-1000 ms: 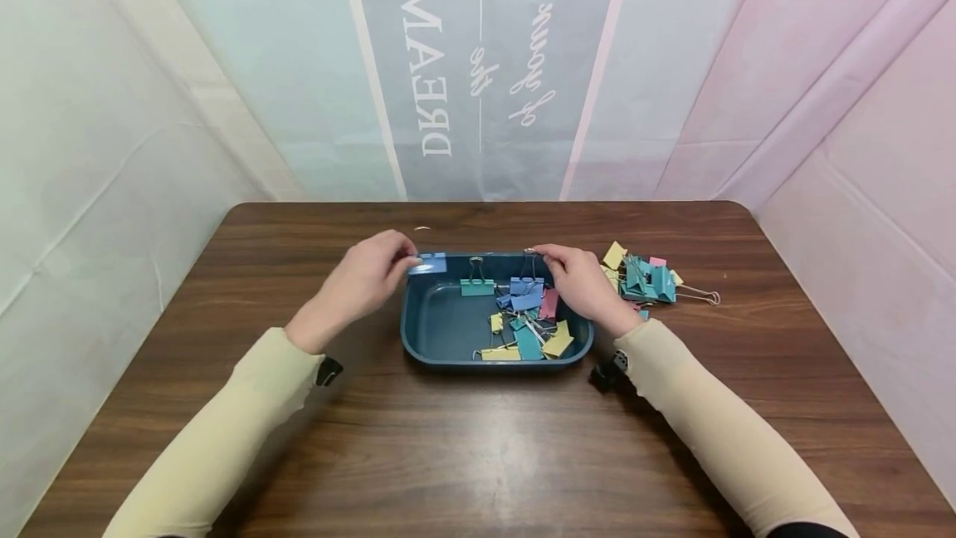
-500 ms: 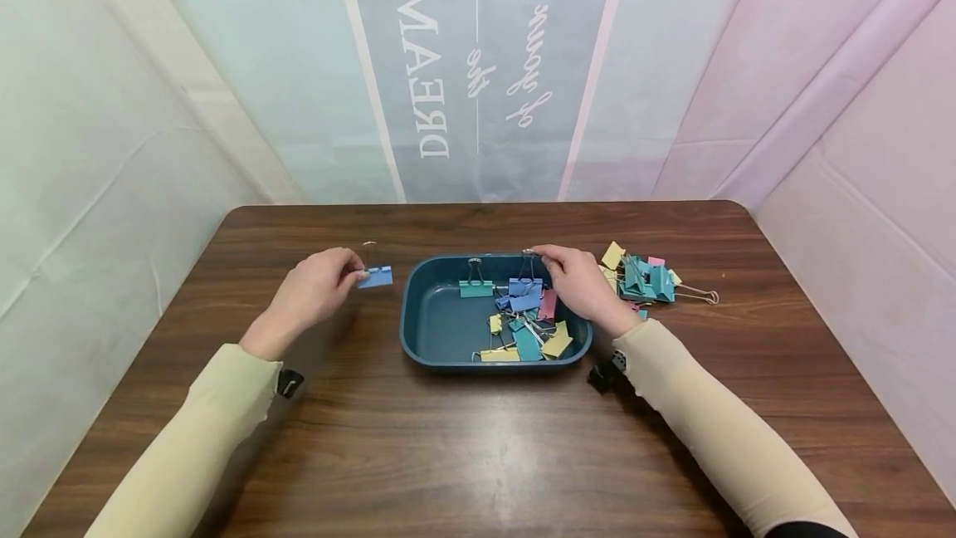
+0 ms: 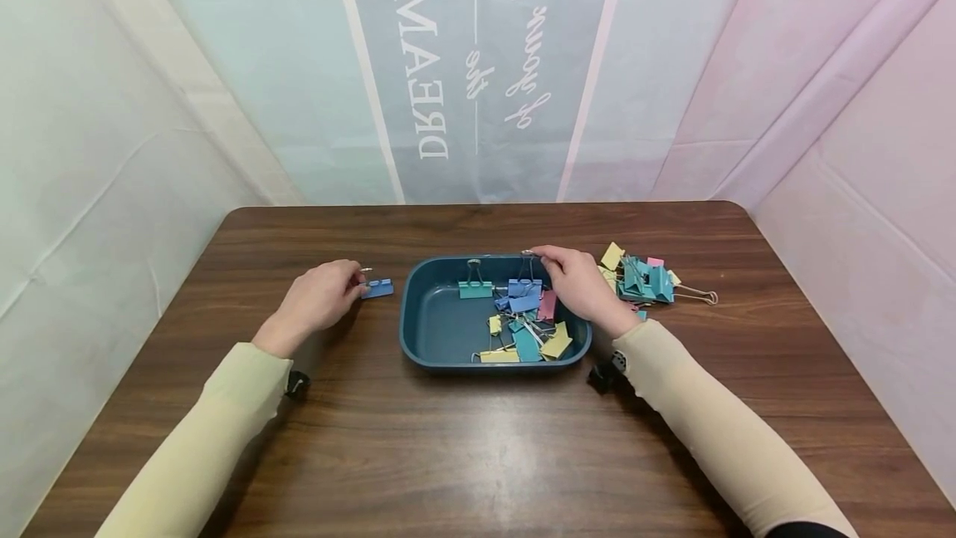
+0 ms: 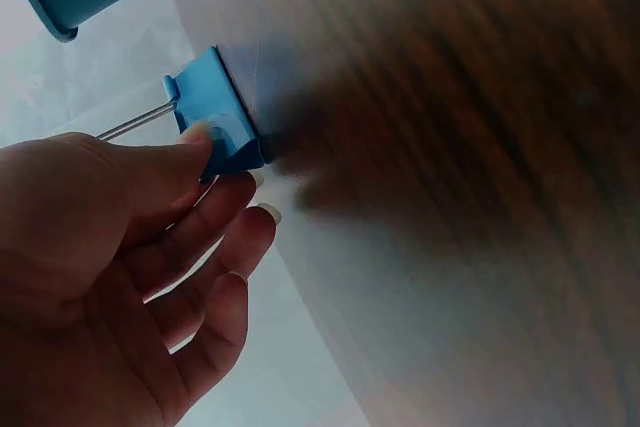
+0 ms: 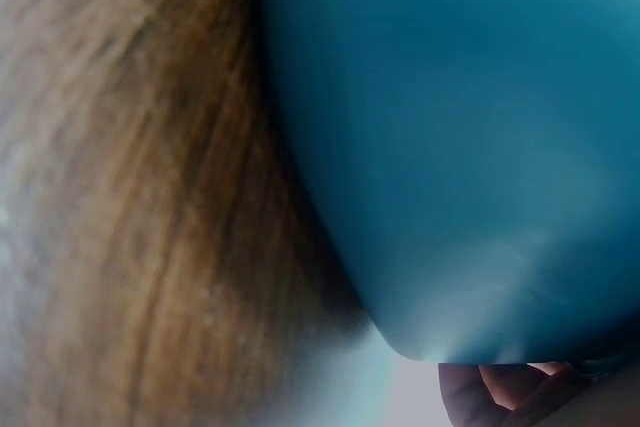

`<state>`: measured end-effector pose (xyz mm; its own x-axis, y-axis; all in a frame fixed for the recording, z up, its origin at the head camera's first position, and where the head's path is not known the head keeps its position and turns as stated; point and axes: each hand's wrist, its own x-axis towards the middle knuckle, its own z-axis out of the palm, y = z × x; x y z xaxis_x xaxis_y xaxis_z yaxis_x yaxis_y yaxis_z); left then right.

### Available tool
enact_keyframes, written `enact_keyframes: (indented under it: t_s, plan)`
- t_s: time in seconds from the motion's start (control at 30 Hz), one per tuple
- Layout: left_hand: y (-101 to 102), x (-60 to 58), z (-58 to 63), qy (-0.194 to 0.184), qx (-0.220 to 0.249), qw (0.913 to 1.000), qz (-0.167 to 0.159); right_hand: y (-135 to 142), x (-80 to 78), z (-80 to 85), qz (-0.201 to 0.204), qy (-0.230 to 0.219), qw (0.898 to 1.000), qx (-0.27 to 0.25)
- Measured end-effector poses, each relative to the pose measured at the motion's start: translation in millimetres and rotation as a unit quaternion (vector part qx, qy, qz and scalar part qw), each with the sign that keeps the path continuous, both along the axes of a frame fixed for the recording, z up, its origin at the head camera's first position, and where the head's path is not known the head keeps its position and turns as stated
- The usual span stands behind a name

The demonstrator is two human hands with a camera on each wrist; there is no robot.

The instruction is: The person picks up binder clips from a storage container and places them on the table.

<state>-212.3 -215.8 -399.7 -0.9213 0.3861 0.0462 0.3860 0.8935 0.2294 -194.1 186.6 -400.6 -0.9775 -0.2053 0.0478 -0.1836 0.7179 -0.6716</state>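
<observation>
Left of the dark blue plastic tray (image 3: 418, 362), my left hand (image 3: 317, 297) pinches a blue binder clip (image 3: 379, 288) between thumb and fingers, low over the wooden table. In the left wrist view the thumb lies on the flat side of the clip (image 4: 205, 92), and a wire handle points back past the hand. My right hand (image 3: 586, 289) grips the tray's far right rim. In the right wrist view its curled fingers (image 5: 470, 397) show behind the tray wall. Right by those fingertips, a blue binder clip (image 3: 525, 287) stands with its handle up at the rim.
A teal binder clip (image 3: 475, 290) stands at the tray's far wall. Several blue, red, teal and yellow clips (image 3: 527, 343) lie in the tray's right half. To the right, a loose heap of clips (image 3: 646, 279) rests on the table (image 3: 478, 455). Fabric walls (image 3: 478, 173) surround the table.
My left hand has carried the blue binder clip from the tray's far left corner leftward, then down toward the table. The right hand stays at the rim.
</observation>
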Motion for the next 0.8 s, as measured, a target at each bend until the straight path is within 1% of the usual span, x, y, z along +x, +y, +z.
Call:
enact_keyframes:
  t_s: [0.1, 0.2, 0.3, 0.37, 0.47, 0.57, 0.63, 0.7, 0.8]
  plan:
    - [-1, 1.2, 1.7, -0.010, 0.003, 0.9999, 0.005, 0, 0.3, 0.0, 0.000, -0.002, 1.000, 0.000]
    - [-5, 3.0, 8.2, -0.028, 0.015, 0.9995, 0.005, 0, 0.4, 0.2, 0.000, -0.005, 1.000, 0.000]
    - [-11, 5.1, 19.5, -0.044, 0.031, 0.9985, 0.004, 0, 0.2, 0.1, 0.002, -0.004, 1.000, -0.001]
    - [-14, 7.0, 28.8, -0.046, 0.040, 0.9981, 0.005, 0, 0.2, -0.1, 0.002, -0.002, 1.000, 0.000]
    - [-14, 9.9, 39.8, -0.027, 0.058, 0.9979, 0.004, 1, 0.3, 0.0, 0.003, -0.001, 1.000, 0.001]
    - [-6, 13.5, 46.7, 0.004, 0.094, 0.9955, -0.003, 1, 0.1, 0.2, 0.003, -0.001, 1.000, 0.001]
    - [2, 16.1, 50.1, 0.016, 0.126, 0.9917, -0.018, 2, 0.0, 0.3, 0.004, -0.003, 1.000, 0.001]
    - [14, 19.3, 53.6, 0.014, 0.159, 0.9864, -0.037, 2, -0.4, -0.2, 0.004, -0.003, 1.000, 0.002]
    - [33, 22.5, 55.9, -0.006, 0.197, 0.9776, -0.074, 1, -0.7, -0.2, 0.004, -0.001, 1.000, 0.003]
